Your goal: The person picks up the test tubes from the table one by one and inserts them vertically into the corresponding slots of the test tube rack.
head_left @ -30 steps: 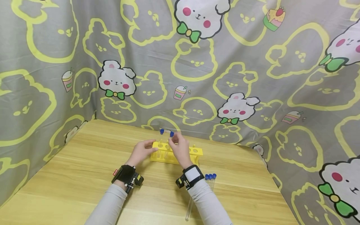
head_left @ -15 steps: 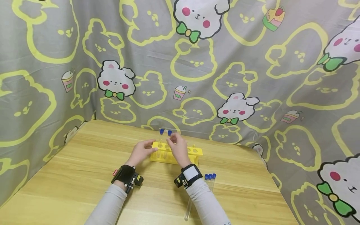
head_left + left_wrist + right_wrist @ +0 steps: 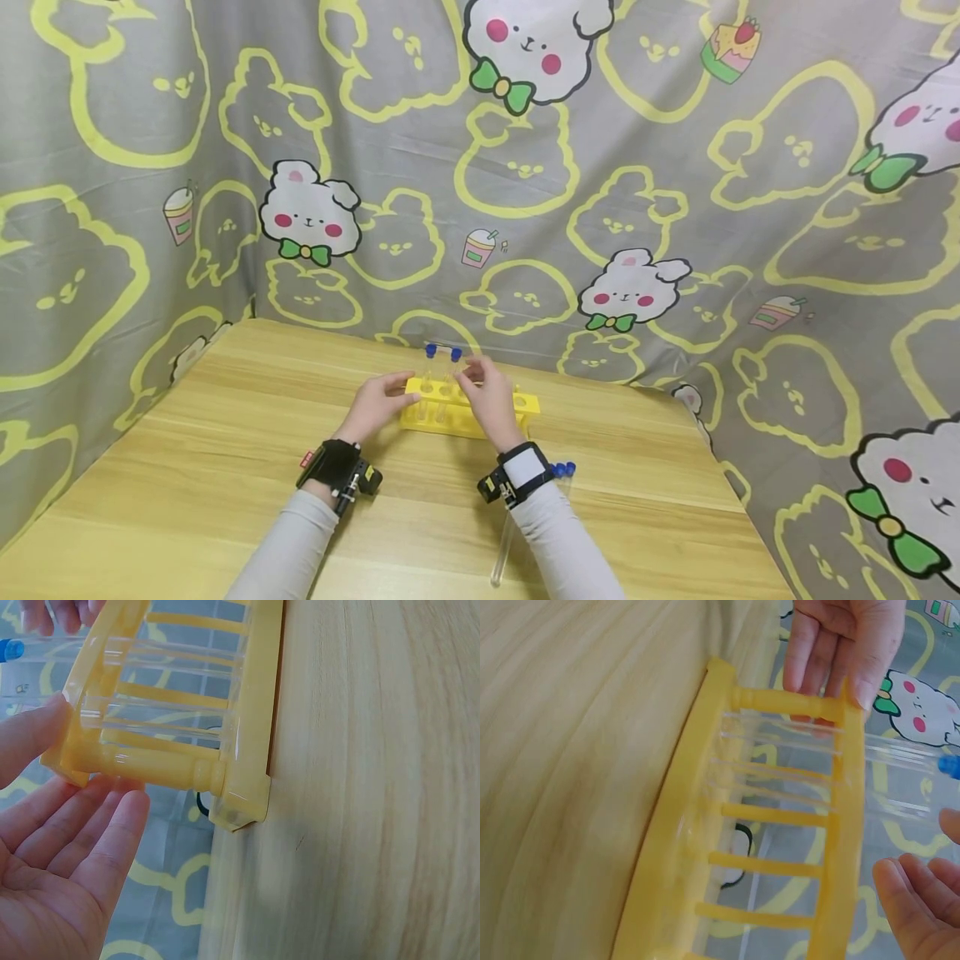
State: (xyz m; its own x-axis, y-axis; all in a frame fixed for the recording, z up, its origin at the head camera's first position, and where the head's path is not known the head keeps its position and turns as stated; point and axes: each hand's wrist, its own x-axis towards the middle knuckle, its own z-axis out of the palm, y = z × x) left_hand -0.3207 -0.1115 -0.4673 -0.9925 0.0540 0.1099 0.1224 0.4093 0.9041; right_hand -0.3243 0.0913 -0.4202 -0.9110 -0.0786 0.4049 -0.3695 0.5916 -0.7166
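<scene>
A yellow test tube rack (image 3: 529,403) stands on the table. Two clear test tubes with blue caps, a left one (image 3: 431,352) and a right one (image 3: 455,355), stand upright in neighbouring holes at its left end. My left hand (image 3: 375,406) holds that end, its thumb on the top plate (image 3: 84,690) and its fingers against the side. Just right of the second tube is my right hand (image 3: 489,402), above the rack. In the right wrist view its loosely bent fingers (image 3: 919,896) are apart from the tubes and hold nothing.
More blue-capped test tubes lie on the table by my right forearm; their caps (image 3: 570,468) and one clear tube end (image 3: 498,560) show, the rest partly hidden by the sleeve. A patterned grey curtain (image 3: 525,242) hangs behind the wooden table (image 3: 225,467).
My right hand has let go of the second tube's upper part and moved slightly right. That tube now stands by itself in the rack. The left hand has stayed put.
</scene>
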